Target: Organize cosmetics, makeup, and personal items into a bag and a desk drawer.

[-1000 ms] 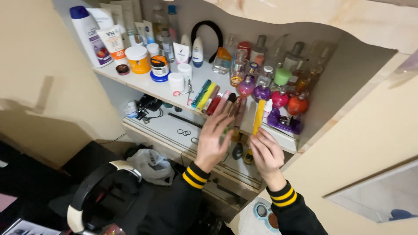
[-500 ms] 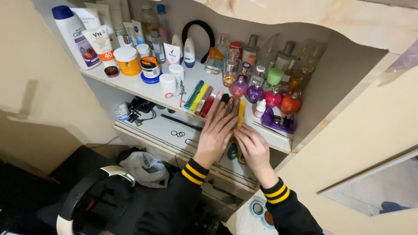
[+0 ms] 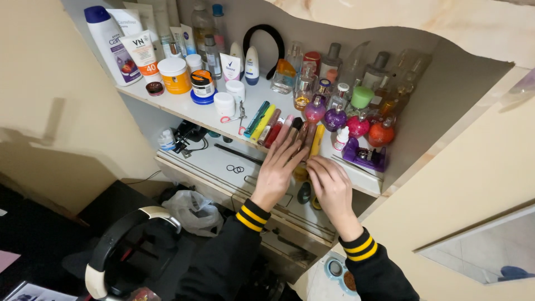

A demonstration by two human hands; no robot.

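My left hand (image 3: 278, 167) lies flat with fingers spread over a row of slim cosmetic tubes (image 3: 267, 124) lined up at the front edge of a white shelf (image 3: 189, 108). My right hand (image 3: 330, 187) rests just right of it, fingertips at the near end of a yellow tube (image 3: 317, 139) lying in that row. Teal, yellow and red tubes show to the left of my fingers. Neither hand grips anything.
Round purple, pink and orange perfume bottles (image 3: 356, 125) stand behind the row, with a purple holder (image 3: 365, 157) at the right. Creams, jars and lotion bottles (image 3: 175, 75) crowd the shelf's left. Below lies a lower shelf (image 3: 223, 156) with hair ties; headphones (image 3: 120, 245) sit bottom left.
The yellow tube, held upright by my right hand a second ago, now lies flat in the row. My left hand has settled over the tubes.
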